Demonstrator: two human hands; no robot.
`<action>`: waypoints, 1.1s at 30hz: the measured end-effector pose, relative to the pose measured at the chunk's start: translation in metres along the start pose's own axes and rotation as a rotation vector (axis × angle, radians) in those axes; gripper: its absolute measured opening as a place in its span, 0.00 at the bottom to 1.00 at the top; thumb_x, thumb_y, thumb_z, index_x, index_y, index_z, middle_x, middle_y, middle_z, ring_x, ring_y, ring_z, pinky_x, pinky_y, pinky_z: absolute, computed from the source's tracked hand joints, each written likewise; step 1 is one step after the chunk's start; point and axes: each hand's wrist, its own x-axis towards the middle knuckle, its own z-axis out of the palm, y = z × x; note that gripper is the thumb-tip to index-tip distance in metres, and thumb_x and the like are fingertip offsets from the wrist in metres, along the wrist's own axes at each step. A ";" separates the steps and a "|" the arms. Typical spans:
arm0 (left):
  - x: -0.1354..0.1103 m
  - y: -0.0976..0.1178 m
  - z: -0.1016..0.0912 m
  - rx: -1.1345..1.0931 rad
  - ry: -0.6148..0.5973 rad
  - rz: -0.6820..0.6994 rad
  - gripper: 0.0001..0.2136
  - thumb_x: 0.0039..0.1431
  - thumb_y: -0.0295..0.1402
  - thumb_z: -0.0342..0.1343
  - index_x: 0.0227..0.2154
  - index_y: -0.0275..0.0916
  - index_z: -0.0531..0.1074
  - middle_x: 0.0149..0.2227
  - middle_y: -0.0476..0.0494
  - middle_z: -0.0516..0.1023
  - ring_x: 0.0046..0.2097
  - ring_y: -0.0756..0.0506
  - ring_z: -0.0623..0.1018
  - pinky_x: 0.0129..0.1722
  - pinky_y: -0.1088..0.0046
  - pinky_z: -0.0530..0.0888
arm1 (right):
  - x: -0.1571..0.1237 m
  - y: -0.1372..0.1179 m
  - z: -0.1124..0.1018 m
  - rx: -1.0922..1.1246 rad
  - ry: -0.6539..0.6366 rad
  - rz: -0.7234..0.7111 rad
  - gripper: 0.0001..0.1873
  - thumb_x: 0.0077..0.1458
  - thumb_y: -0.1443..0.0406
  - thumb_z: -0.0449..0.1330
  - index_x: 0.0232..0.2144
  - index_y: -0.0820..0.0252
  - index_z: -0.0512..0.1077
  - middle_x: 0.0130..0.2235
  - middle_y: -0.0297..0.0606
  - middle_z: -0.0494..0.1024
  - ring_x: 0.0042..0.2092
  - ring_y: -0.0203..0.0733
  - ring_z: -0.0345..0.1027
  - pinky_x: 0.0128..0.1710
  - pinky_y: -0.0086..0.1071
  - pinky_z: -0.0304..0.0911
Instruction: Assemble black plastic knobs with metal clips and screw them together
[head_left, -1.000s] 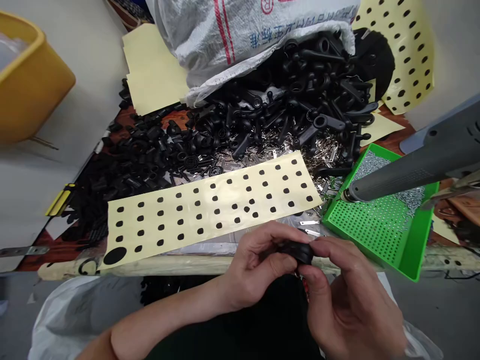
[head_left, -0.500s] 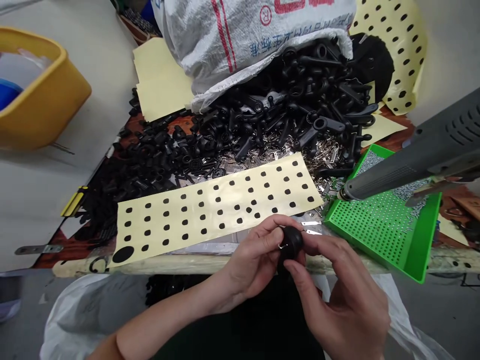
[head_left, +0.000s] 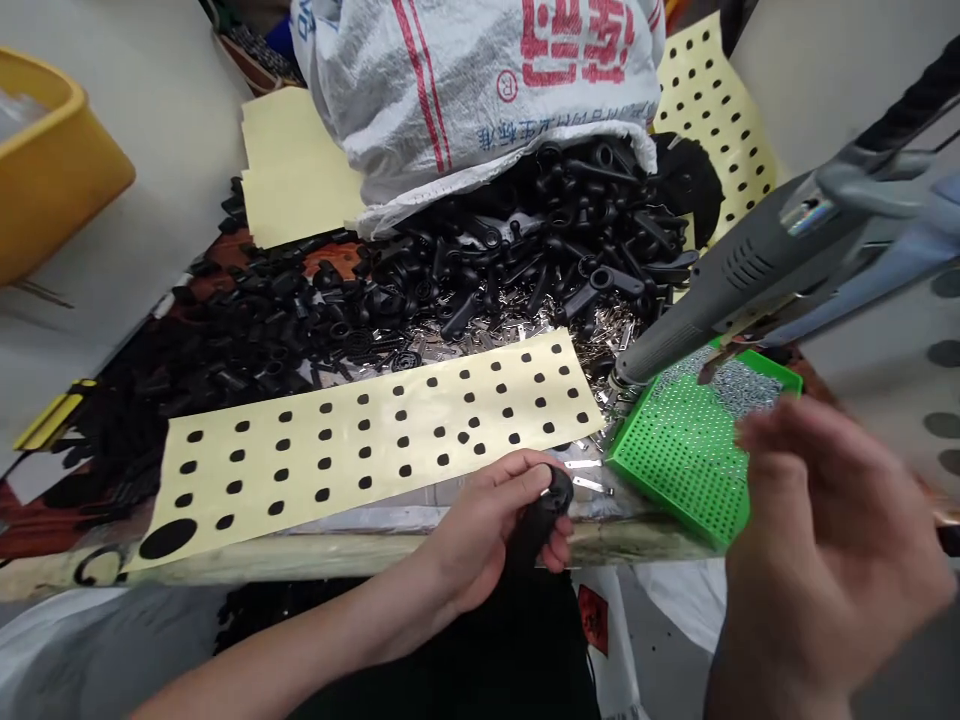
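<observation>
Your left fingers grip a black part (head_left: 540, 515), your left hand (head_left: 476, 535) left of the green tray (head_left: 675, 465); your right hand (head_left: 840, 550), blurred, thumb and fingers parted, hovers before the tray's right side. Silvery bits (head_left: 742, 388) heap inside it, a grey tool (head_left: 712, 300) slants above, a dotted yellow sheet (head_left: 345, 445) lies left of it.

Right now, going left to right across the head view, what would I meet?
Yellow bin → plain yellow paper → left hand holding a black part → green tray → right hand, blurred.
</observation>
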 end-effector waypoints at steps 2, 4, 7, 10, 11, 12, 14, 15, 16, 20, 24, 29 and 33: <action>0.004 0.001 0.004 0.018 0.035 -0.053 0.09 0.62 0.38 0.53 0.36 0.37 0.68 0.25 0.46 0.75 0.24 0.50 0.74 0.25 0.76 0.72 | 0.030 0.014 0.006 0.122 -0.148 0.029 0.29 0.53 0.63 0.64 0.58 0.52 0.66 0.52 0.43 0.73 0.54 0.45 0.69 0.53 0.42 0.65; 0.007 0.002 0.008 0.031 0.052 -0.089 0.08 0.63 0.38 0.51 0.34 0.37 0.66 0.26 0.46 0.74 0.24 0.51 0.73 0.24 0.76 0.70 | 0.053 0.027 0.018 0.239 -0.361 0.065 0.24 0.54 0.57 0.63 0.53 0.52 0.69 0.49 0.41 0.74 0.50 0.43 0.70 0.50 0.43 0.67; 0.008 0.002 0.011 0.029 0.058 -0.100 0.09 0.65 0.38 0.51 0.34 0.38 0.64 0.27 0.46 0.74 0.26 0.51 0.74 0.26 0.77 0.69 | 0.066 0.036 0.036 0.323 -0.497 0.076 0.13 0.54 0.55 0.63 0.39 0.55 0.73 0.38 0.36 0.75 0.39 0.39 0.71 0.41 0.38 0.69; 0.006 0.001 0.010 -0.035 0.023 -0.099 0.07 0.66 0.36 0.49 0.37 0.37 0.64 0.29 0.44 0.75 0.28 0.50 0.75 0.30 0.75 0.70 | 0.060 0.029 0.043 0.290 -0.424 0.082 0.11 0.48 0.61 0.68 0.35 0.57 0.73 0.35 0.35 0.76 0.35 0.38 0.72 0.38 0.37 0.69; 0.006 0.001 0.009 -0.052 0.015 -0.100 0.07 0.65 0.35 0.50 0.39 0.36 0.65 0.29 0.43 0.75 0.29 0.50 0.75 0.31 0.74 0.71 | 0.057 0.024 0.042 0.282 -0.373 0.083 0.12 0.46 0.63 0.69 0.34 0.58 0.73 0.35 0.36 0.76 0.34 0.39 0.72 0.37 0.38 0.70; 0.005 0.001 0.007 -0.063 0.010 -0.100 0.06 0.64 0.33 0.52 0.40 0.36 0.65 0.30 0.43 0.75 0.30 0.50 0.76 0.31 0.74 0.71 | 0.055 0.018 0.040 0.282 -0.316 0.079 0.13 0.45 0.64 0.69 0.34 0.59 0.72 0.34 0.36 0.76 0.34 0.40 0.73 0.38 0.40 0.71; 0.005 0.001 0.005 -0.066 0.008 -0.096 0.09 0.60 0.32 0.57 0.40 0.36 0.65 0.29 0.44 0.75 0.29 0.49 0.76 0.31 0.73 0.72 | 0.052 0.007 0.033 0.289 -0.195 0.047 0.13 0.43 0.66 0.70 0.32 0.61 0.72 0.32 0.36 0.75 0.32 0.41 0.74 0.37 0.43 0.72; 0.005 0.000 0.004 -0.058 0.007 -0.086 0.10 0.59 0.32 0.58 0.40 0.36 0.64 0.28 0.45 0.75 0.29 0.49 0.76 0.30 0.73 0.73 | 0.051 0.003 0.028 0.281 -0.143 0.026 0.13 0.43 0.67 0.70 0.32 0.61 0.72 0.32 0.36 0.75 0.31 0.42 0.74 0.36 0.44 0.73; 0.006 0.000 0.004 -0.046 0.000 -0.077 0.11 0.58 0.32 0.59 0.40 0.36 0.64 0.28 0.46 0.74 0.28 0.49 0.77 0.29 0.73 0.74 | 0.051 -0.001 0.022 0.265 -0.113 0.009 0.12 0.42 0.67 0.70 0.31 0.62 0.72 0.31 0.36 0.74 0.30 0.41 0.73 0.34 0.43 0.73; 0.010 -0.004 0.005 0.011 -0.040 -0.060 0.13 0.56 0.36 0.60 0.38 0.37 0.63 0.27 0.48 0.73 0.23 0.48 0.77 0.21 0.72 0.75 | 0.052 -0.002 -0.002 0.201 -0.139 0.036 0.11 0.44 0.63 0.69 0.30 0.61 0.73 0.28 0.35 0.73 0.27 0.41 0.70 0.28 0.40 0.68; 0.016 -0.010 0.010 0.082 -0.045 -0.050 0.14 0.54 0.38 0.60 0.36 0.38 0.63 0.24 0.51 0.72 0.18 0.48 0.76 0.14 0.76 0.72 | 0.056 0.011 -0.023 0.160 -0.120 0.115 0.14 0.45 0.56 0.68 0.26 0.61 0.72 0.24 0.33 0.71 0.25 0.39 0.68 0.25 0.36 0.65; 0.019 -0.013 0.014 0.140 0.008 -0.014 0.15 0.54 0.39 0.60 0.38 0.37 0.64 0.23 0.53 0.71 0.15 0.50 0.73 0.11 0.80 0.68 | 0.062 0.031 -0.028 0.111 0.045 0.144 0.14 0.43 0.60 0.69 0.20 0.61 0.69 0.18 0.29 0.67 0.19 0.35 0.63 0.19 0.33 0.62; 0.019 -0.014 0.018 0.146 0.057 0.046 0.15 0.54 0.40 0.60 0.39 0.36 0.65 0.22 0.54 0.71 0.15 0.52 0.72 0.09 0.83 0.64 | 0.061 0.045 -0.026 0.227 0.153 0.117 0.15 0.45 0.60 0.67 0.20 0.59 0.65 0.18 0.25 0.63 0.18 0.31 0.58 0.17 0.30 0.58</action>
